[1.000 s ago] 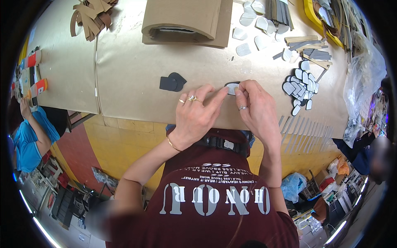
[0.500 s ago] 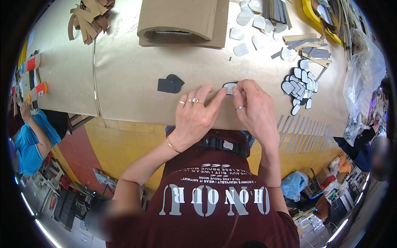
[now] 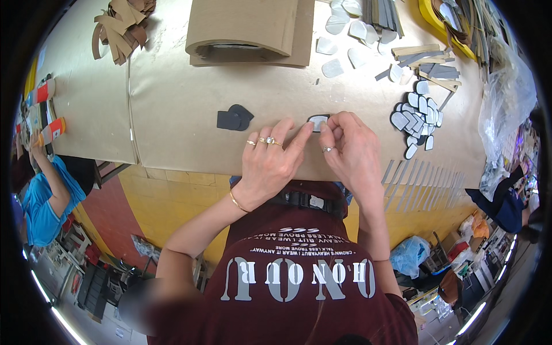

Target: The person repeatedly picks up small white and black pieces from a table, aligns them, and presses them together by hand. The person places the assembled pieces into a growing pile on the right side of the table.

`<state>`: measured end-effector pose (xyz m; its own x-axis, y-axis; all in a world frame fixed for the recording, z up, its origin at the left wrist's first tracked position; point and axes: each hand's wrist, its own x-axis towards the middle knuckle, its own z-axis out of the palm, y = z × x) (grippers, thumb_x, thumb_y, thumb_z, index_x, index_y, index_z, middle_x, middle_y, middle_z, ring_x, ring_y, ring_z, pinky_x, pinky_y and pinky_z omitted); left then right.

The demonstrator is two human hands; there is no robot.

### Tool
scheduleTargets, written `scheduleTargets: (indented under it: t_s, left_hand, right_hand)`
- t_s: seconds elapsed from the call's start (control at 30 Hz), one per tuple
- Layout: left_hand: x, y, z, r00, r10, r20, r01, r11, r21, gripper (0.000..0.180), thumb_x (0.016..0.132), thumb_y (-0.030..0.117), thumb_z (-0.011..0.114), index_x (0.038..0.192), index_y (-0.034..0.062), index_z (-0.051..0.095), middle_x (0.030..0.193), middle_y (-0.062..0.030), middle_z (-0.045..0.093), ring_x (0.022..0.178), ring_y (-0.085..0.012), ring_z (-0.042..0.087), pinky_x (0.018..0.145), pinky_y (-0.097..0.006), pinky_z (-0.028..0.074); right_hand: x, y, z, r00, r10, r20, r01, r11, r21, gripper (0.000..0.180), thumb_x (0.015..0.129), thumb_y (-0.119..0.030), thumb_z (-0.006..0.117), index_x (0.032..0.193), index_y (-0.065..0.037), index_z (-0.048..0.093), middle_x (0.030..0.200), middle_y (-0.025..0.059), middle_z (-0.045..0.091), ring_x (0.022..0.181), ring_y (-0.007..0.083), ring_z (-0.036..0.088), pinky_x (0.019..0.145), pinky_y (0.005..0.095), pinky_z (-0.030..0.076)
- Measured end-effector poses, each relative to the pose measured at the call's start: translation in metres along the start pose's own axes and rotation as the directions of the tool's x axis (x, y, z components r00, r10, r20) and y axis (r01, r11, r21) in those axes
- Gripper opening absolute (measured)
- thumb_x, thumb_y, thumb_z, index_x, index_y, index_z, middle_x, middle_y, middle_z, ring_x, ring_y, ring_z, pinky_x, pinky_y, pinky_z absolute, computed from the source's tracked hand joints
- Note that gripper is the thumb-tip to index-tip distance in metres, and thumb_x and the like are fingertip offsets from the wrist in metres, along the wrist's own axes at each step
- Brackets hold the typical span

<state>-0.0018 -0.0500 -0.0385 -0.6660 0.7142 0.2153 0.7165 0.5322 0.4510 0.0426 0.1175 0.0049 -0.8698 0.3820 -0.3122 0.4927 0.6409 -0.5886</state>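
Observation:
A small round-ended patch (image 3: 318,121), pale on top with a black rim, lies on the covered table near its front edge. My left hand (image 3: 272,158) is spread, its index fingertip pressing the patch's left side while the other fingers rest on the table. My right hand (image 3: 352,150) is closed in a pinch at the patch's right edge, thumb and index finger together; the fingertips partly hide that edge. To the left lie two overlapping black patches (image 3: 234,118), apart from both hands. A pile of pale-topped, black-rimmed patches (image 3: 415,117) is on the right.
A curved brown board form (image 3: 241,29) stands at the back. Loose pale pieces (image 3: 332,68) and strips (image 3: 434,66) lie far right, beside a yellow tray (image 3: 437,26). Thin grey strips (image 3: 425,184) hang at the front edge. Brown scraps (image 3: 122,31) lie far left; a co-worker's arm (image 3: 52,172) is beyond.
Both hands stay at the patch with only slight finger shifts. The whole view has moved a little, and the things on the table appear slightly further left.

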Motion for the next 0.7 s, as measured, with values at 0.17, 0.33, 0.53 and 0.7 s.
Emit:
scheduleTargets:
  t_s: [0.17, 0.33, 0.53, 0.7]
  left_hand:
    - [0.000, -0.001, 0.000, 1.000, 0.003, 0.001, -0.003, 1.000, 0.012, 0.051, 0.076, 0.010, 0.074, 0.127, 0.0192, 0.069, 0.107, -0.0066, 0.058, 0.085, -0.0227, 0.058, 0.074, -0.035, 0.044]
    - [0.000, -0.001, 0.000, 1.000, 0.008, 0.002, -0.008, 1.000, 0.016, 0.052, 0.077, 0.011, 0.074, 0.127, 0.0199, 0.069, 0.107, -0.0065, 0.059, 0.085, -0.0227, 0.058, 0.073, -0.036, 0.044]
    - [0.000, -0.002, 0.001, 1.000, 0.020, -0.005, -0.020, 0.999, 0.026, 0.050, 0.078, 0.013, 0.073, 0.127, 0.0193, 0.069, 0.108, -0.0065, 0.060, 0.085, -0.0228, 0.059, 0.073, -0.035, 0.044]
    - [0.000, -0.002, 0.001, 1.000, 0.025, -0.011, -0.024, 0.999, 0.041, 0.048, 0.078, 0.013, 0.073, 0.126, 0.0180, 0.069, 0.108, -0.0072, 0.060, 0.085, -0.0230, 0.059, 0.073, -0.035, 0.044]
  right_hand:
    - [-0.004, 0.003, 0.005, 0.993, 0.078, -0.085, -0.067, 0.990, 0.125, 0.016, 0.085, -0.014, 0.072, 0.088, -0.004, 0.062, 0.079, 0.0115, 0.063, 0.066, 0.0281, 0.063, 0.062, 0.0398, 0.051]
    - [-0.016, 0.011, 0.009, 0.970, -0.022, -0.243, 0.045, 0.995, 0.087, 0.023, 0.084, -0.018, 0.076, 0.102, -0.008, 0.067, 0.094, 0.0115, 0.061, 0.083, 0.0259, 0.061, 0.069, 0.0381, 0.050]
    - [-0.033, 0.022, 0.030, 0.904, -0.353, -0.241, 0.238, 0.884, -0.402, 0.041, 0.093, -0.037, 0.065, 0.132, -0.024, 0.065, 0.139, 0.0144, 0.051, 0.122, 0.0314, 0.048, 0.098, 0.0427, 0.036]
    - [-0.040, 0.029, 0.044, 0.923, -0.295, -0.246, 0.149, 0.865, -0.478, 0.042, 0.098, -0.045, 0.055, 0.135, -0.026, 0.063, 0.154, 0.0188, 0.039, 0.136, 0.0350, 0.036, 0.108, 0.0452, 0.026]
